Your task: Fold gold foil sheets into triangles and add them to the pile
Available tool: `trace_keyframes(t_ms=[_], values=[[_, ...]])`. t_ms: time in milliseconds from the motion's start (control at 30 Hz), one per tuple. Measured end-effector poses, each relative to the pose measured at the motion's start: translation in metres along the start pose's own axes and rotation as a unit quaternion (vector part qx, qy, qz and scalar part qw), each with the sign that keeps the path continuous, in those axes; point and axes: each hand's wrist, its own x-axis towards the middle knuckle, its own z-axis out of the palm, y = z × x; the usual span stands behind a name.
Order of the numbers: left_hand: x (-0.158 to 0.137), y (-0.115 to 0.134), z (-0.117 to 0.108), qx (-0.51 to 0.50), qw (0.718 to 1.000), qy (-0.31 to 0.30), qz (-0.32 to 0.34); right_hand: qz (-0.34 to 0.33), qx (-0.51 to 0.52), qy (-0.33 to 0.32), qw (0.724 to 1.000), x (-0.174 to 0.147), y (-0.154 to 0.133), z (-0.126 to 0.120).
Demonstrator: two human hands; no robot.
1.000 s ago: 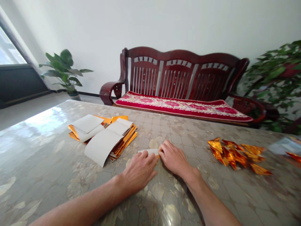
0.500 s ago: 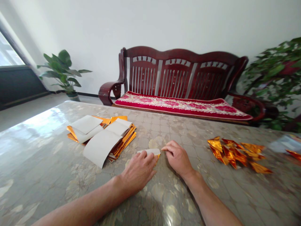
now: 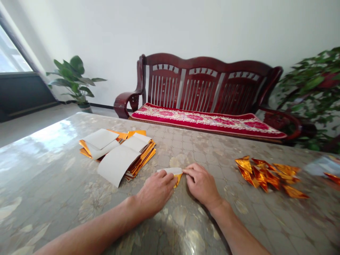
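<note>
In the head view, a small sheet of gold foil paper (image 3: 173,170), white on its back, lies partly folded on the table. Bent over its left part, my left hand (image 3: 158,187) is closed and holds it down, hiding much of it. A gold folded flap shows beside those fingertips. At the sheet's right corner, the thumb and forefinger of my right hand (image 3: 200,182) are pinched together, the other fingers curled. To the left lies a loose stack of foil paper (image 3: 119,164), mostly white side up. Several folded gold pieces (image 3: 265,173) are heaped at the right.
A shiny patterned cover lies on the table (image 3: 111,223). Near the right edge is a clear plastic bag (image 3: 321,165). Behind the table stands a dark red wooden bench (image 3: 202,85) with a red floral cushion (image 3: 207,119). Potted plants (image 3: 77,79) flank it.
My right fingertips have come onto the sheet's right corner and more of the gold flap shows. My left hand stays on the sheet. The whole view has shifted slightly.
</note>
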Motion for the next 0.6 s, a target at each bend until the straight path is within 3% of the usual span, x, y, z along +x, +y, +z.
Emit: trace_keyframes(t_ms=[400,600], values=[[0.006,-0.005,0.001,-0.039,0.999,-0.002,-0.013,0.048,-0.092,-0.005,0.995,0.004,-0.019,0.011],[0.002,-0.009,0.001,-0.081,0.996,0.012,-0.020,0.053,-0.088,-0.031,0.994,0.003,-0.019,0.008]])
